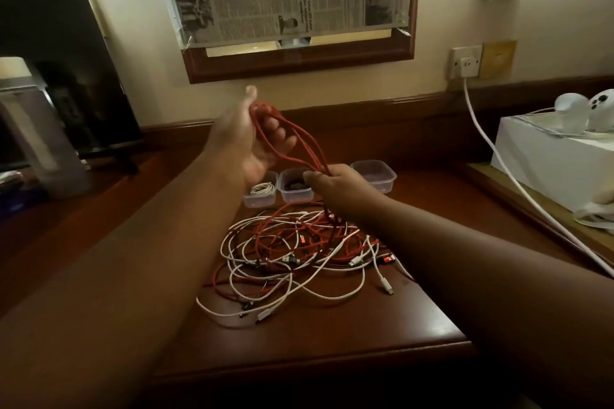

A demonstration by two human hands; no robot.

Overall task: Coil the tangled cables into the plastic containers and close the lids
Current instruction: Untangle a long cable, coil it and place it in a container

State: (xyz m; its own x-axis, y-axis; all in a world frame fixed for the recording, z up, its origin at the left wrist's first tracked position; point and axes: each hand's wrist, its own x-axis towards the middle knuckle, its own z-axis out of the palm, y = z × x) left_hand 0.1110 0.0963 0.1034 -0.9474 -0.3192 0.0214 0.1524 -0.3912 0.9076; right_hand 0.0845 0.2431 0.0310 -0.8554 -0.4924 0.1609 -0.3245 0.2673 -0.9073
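Several loops of the red cable hang over my left hand, fingers loosely curled round them near the thumb, while my right hand pinches the same strands lower down, above the tangled pile on the desk. It's light and floppy, and the braided jacket looks grippy, so I'd say it snags instead of sliding. Best held at the loop tops, not the plugs. Three plastic containers sit just behind, open.
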